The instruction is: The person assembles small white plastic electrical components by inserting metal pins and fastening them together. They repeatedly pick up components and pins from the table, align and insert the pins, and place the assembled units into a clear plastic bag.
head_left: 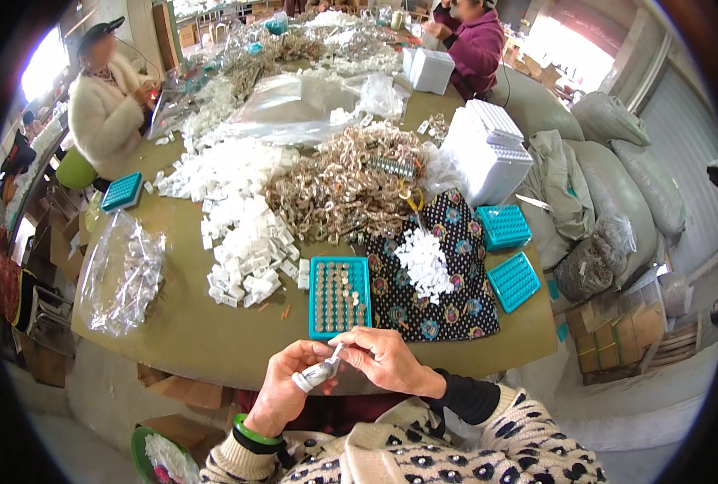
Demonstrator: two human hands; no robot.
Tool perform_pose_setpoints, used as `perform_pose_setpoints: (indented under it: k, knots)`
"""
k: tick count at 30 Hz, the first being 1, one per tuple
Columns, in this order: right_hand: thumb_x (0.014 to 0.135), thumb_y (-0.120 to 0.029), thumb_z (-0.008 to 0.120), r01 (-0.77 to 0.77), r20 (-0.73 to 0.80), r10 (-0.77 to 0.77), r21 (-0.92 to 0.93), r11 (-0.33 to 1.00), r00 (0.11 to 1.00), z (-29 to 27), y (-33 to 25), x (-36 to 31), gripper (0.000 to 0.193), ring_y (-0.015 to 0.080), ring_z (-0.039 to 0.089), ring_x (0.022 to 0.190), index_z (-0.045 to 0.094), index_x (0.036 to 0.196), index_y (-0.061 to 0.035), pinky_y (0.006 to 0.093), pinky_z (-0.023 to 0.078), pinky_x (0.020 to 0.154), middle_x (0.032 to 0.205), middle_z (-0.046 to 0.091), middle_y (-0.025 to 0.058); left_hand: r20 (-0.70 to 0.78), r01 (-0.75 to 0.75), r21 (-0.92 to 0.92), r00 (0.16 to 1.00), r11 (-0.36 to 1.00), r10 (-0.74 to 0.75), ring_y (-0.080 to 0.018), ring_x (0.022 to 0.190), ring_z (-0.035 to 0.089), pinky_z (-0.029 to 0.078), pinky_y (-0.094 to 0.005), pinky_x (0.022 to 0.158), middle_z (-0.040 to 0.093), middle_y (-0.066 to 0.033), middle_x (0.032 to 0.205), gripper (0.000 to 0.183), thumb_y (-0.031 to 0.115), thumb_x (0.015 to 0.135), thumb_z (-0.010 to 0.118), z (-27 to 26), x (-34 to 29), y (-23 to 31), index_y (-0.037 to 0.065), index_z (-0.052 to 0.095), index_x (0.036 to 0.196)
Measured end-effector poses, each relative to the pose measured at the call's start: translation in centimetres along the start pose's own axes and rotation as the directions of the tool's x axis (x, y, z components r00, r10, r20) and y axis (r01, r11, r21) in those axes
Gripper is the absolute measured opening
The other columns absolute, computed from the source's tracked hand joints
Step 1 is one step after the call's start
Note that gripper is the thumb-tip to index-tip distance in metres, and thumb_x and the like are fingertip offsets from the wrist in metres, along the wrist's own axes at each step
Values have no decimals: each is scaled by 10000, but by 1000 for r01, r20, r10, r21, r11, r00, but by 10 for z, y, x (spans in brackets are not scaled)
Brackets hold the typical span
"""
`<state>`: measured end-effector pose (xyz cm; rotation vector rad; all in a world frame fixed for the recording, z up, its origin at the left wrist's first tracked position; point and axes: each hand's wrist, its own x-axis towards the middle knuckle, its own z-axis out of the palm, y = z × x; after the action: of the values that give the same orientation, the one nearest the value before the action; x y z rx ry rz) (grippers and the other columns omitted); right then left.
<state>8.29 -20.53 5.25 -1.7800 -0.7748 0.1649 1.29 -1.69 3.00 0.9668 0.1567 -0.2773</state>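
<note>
While my left hand (286, 387) is curled around a small white-and-grey part (320, 373), with its fingers nearly closed on it, my right hand (391, 360) has its thumb and forefinger pinched together at the upper end of a narrow white strip (337, 352). I cannot tell whether this strip is joined to the part or only rests against it. From here, I think the part could turn or slip out, because its surface looks smooth and the left fingers hold it only around the middle. Also, if the right fingers pull sideways, so thin a strip may bend or come away. The part lies across the left fingers, its white end pointing down toward my left wrist, its grey middle between thumb and fingers, and the strip rising toward the right fingertips. Just beyond both hands stands the teal tray (340, 335) with rows of round metal pieces (327, 300); a careless knuckle could, in my judgement, push its near edge and disturb them. To the right of it, small white pieces (425, 264) are heaped on a patterned cloth (476, 302), and farther left lie many white blocks (254, 262).
</note>
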Motion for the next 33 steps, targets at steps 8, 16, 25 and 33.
perform_pose_setpoints:
  k: [8,16,25,33]
  knots:
    - [927,-25,646,0,-18,-1,-85,996,1000,-21,7,8,140,126,591,639,675,1063,-11,259,469,583,782,635,62,-280,-362,194,870,912,405,-127,789,655,557,-275,711,699,-79,940,191,-35,877,660,-24,7,7,-22,673,1068]
    - [887,15,670,20,-95,-34,-146,989,995,-19,13,-21,124,213,611,634,646,1008,2,301,477,570,791,624,104,-106,-364,861,552,354,827,-217,899,650,523,-289,777,668,-120,994,275,-120,777,647,-47,14,-19,5,654,1022]
    - [886,17,670,85,-113,-88,-30,996,990,-22,14,-66,134,203,589,612,658,1019,4,295,463,540,769,602,90,-14,-245,956,505,159,863,-309,933,644,517,-355,815,652,-150,1036,307,-99,724,650,-40,11,-19,26,649,1005]
    - [919,-31,628,139,-38,-147,-166,976,988,-102,-4,51,67,205,663,696,650,978,-9,301,516,580,827,654,117,-44,-160,976,524,149,851,-189,818,597,486,-286,722,653,-101,993,312,-112,760,628,-34,24,-9,4,647,1048]
